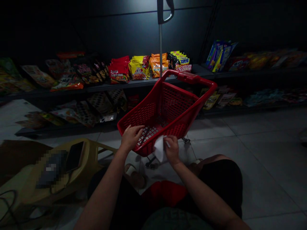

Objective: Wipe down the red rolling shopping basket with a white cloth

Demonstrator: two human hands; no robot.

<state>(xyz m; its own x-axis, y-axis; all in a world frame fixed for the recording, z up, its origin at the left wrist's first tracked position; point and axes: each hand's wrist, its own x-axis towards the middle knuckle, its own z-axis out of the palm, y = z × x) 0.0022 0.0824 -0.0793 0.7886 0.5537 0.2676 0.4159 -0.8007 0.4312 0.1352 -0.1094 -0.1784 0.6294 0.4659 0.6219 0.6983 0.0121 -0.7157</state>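
Note:
In front of my knees stands a red plastic shopping cart point(182, 125) with a perforated basket. My left hand point(130, 138) is at its near left rim, fingers stretched out over the basket's edge; whether it touches the rim is hard to see. Pinched in my right hand point(172, 149) is a limp white cloth point(160, 149), held against or just before the near side of the basket. The cart's handle bar point(192, 78) is on the far side, towards the shelves.
Dark shelves behind the cart carry red noodle packs point(119, 70), yellow packs point(139, 67) and orange packs point(158, 65). A yellowish plastic stool point(87, 156) with a phone point(75, 156) and a blurred-out item stands at left. A pole with a dark handle point(165, 12) rises behind the cart.

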